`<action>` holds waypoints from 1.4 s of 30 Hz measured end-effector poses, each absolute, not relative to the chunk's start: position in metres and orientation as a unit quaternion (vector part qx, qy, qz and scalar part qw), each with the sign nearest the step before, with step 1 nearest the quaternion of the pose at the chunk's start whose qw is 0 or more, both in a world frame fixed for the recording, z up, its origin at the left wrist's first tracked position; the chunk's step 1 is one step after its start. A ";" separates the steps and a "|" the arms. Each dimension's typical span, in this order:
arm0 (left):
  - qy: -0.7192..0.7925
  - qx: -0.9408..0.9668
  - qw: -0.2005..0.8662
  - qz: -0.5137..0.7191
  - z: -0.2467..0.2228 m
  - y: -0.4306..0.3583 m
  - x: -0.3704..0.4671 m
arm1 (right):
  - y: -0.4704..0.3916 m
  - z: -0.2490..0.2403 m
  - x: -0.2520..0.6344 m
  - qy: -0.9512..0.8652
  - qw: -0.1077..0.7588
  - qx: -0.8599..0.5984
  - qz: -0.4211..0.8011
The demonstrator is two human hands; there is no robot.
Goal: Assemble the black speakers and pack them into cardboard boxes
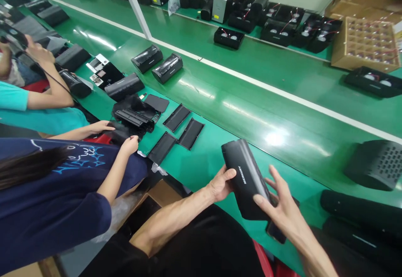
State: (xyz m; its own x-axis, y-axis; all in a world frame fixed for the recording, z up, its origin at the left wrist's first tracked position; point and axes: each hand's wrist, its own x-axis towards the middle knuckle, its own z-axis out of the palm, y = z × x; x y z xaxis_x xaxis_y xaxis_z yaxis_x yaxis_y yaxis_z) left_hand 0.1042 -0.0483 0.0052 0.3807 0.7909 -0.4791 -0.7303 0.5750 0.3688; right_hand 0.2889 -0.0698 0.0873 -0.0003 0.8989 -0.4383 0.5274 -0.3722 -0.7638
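Note:
A black casing with white MERCURY lettering (248, 180) is tilted above the green bench. My left hand (222, 183) grips its left side, thumb on the front face and the other fingers partly hidden behind. My right hand (281, 201) is at the casing's right side with its fingers spread; the thumb overlaps the lower front edge, though I cannot tell how firmly it touches. Below my right hand, a dark object (276, 231) lies partly hidden on the bench.
Flat black panels (191, 133) lie left of my hands. A co-worker's hands (129, 146) handle dark material beside a black part. Black casings (167, 67) sit on the green conveyor (238, 88). More black units (361, 214) stand at right; a partitioned carton (366, 44) stands far right.

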 end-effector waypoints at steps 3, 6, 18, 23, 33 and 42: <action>0.381 0.020 0.804 0.456 -0.001 -0.048 0.106 | -0.099 0.070 0.271 -0.483 0.286 -0.726 0.398; 0.448 0.013 0.779 0.438 -0.008 -0.047 0.105 | -0.112 0.052 0.253 -0.414 0.332 -0.766 0.362; 0.392 0.106 0.788 0.463 -0.005 -0.054 0.094 | -0.124 0.049 0.228 0.001 0.489 -0.600 0.633; 0.397 0.110 0.787 0.460 -0.008 -0.050 0.092 | -0.124 0.046 0.224 0.031 0.483 -0.597 0.640; 0.450 0.183 0.783 0.388 -0.003 -0.030 0.077 | -0.136 0.029 0.247 -0.079 0.406 -0.609 0.677; 0.395 0.639 0.634 0.185 0.033 0.000 0.055 | -0.086 0.051 0.311 -0.324 0.294 -0.660 0.611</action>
State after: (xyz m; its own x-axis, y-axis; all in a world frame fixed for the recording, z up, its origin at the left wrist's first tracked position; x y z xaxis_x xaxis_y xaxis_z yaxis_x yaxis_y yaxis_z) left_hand 0.0553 -0.0004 0.0328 0.6200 0.7388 -0.2643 0.2697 0.1157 0.9560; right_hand 0.3111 -0.0864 0.0513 0.0441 0.7867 -0.6157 0.0696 -0.6172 -0.7837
